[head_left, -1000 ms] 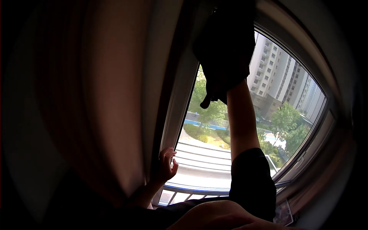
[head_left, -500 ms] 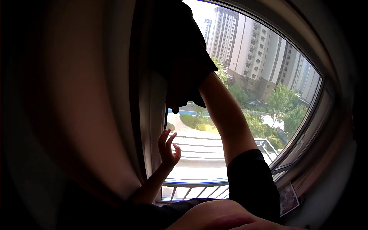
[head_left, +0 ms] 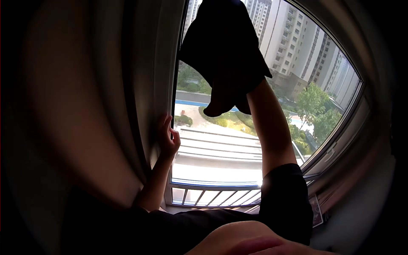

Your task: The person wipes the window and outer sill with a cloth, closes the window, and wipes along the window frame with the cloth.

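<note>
So going from the left, we've got what looks like a brownish curtain (head_left: 72, 110) down past the window's left edge, pretty dark over there. The left hand (head_left: 167, 138) is right at that left edge, fingers loosely curled and thumb apart, nothing in it that we can see; we can't tell if it's touching the frame (head_left: 165, 63). Next over is the dark cloth (head_left: 221, 38), held up at the upper left part of the window (head_left: 216, 151), with the right hand (head_left: 233, 90) at its lower end. That hand is basically a silhouette, so we can't say how tightly it's closed. Progress-wise, we'd guess partway: the cloth is up and not put down, and it isn't over the bottom edge or the right side. Which parts are already done, we honestly can't tell from the pane. Far right, there's a handle (head_left: 330, 153) on the right edge and a small picture (head_left: 316, 210) below the lower right corner.
</note>
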`<state>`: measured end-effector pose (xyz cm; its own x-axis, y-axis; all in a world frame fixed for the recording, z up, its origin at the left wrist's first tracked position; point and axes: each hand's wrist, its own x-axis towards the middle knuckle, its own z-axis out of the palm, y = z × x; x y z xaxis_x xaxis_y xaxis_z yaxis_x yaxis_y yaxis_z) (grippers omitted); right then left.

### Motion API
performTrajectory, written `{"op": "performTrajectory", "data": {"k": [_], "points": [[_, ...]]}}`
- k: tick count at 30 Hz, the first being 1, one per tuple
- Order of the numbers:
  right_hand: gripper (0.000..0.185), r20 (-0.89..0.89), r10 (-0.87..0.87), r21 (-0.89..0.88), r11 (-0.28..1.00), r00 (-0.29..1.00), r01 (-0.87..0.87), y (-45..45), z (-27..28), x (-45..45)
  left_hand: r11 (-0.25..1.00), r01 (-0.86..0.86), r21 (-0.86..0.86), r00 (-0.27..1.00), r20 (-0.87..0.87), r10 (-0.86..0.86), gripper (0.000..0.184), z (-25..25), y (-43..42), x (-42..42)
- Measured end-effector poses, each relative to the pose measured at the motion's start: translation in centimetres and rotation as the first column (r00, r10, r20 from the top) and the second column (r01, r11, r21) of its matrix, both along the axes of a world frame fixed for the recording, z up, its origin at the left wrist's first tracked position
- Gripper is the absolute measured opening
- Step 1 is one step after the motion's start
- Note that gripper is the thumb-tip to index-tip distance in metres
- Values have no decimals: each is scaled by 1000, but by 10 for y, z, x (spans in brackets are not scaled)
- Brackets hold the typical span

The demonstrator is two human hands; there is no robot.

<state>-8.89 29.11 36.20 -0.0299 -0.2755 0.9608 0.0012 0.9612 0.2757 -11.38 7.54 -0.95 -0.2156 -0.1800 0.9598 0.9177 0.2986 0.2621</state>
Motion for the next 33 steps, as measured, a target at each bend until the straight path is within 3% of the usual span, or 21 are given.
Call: {"op": "performTrajectory", "data": {"k": [4,7,9,12,14,15,16,17,18,20,21,22,24,26,27,28,30,33], "points": [[46,-169,-79,-18,997,982,77,40,9,-26,998,-55,-28,998,-32,54,60,8,-3,5],[46,-108,-117,7,993,987,118,30,-14,-38,995,-83,-56,996,-24,81,60,10,-7,10],[46,3,-148,48,988,989,148,15,-43,-37,995,-87,-55,996,-28,85,60,9,-7,8],[46,315,-185,177,975,931,134,-23,-112,-9,999,-41,-30,998,-37,40,59,4,-1,4],[46,527,-171,249,968,832,41,-45,-157,11,999,38,-6,999,13,-38,61,-8,2,-4],[46,623,-129,250,967,771,-41,-51,-177,17,998,-53,-34,999,-5,53,57,-27,4,-16],[46,687,-65,229,965,724,-131,-54,-195,17,977,213,-7,961,179,-209,50,-35,5,-28],[46,744,-2,184,962,669,-202,-54,-202,12,961,277,7,958,72,-276,48,-46,9,-33],[46,799,65,110,961,598,-252,-53,-198,8,941,338,11,941,-39,-337,47,-16,4,-11],[46,888,56,42,979,457,-202,-61,-167,8,948,316,30,949,-21,-315,46,-18,4,-18],[48,608,3,319,914,794,-249,-47,-180,-11,953,299,48,954,4,-300,45,-23,5,-21],[51,797,9,177,953,604,-248,-57,-139,7,956,284,68,958,30,-287,45,-26,7,-25],[47,555,-30,281,947,831,-153,-54,-99,10,962,253,107,962,78,-262,46,-30,12,-30],[47,443,13,153,984,897,-90,-50,-33,38,989,-4,-150,999,44,10,56,-22,-7,-8],[47,322,-64,197,980,945,-1,-24,0,31,995,23,-98,1000,13,-22,61,0,-8,6],[48,196,-140,229,969,971,93,-3,25,28,994,23,-104,1000,17,-21,61,-1,-8,5],[52,44,-46,-83,995,998,49,-17,67,68,981,-134,-140,991,-45,128,59,-4,-9,3],[55,-167,-259,93,956,951,277,5,78,66,985,-120,-123,992,-40,116,61,-5,-7,3]]}}
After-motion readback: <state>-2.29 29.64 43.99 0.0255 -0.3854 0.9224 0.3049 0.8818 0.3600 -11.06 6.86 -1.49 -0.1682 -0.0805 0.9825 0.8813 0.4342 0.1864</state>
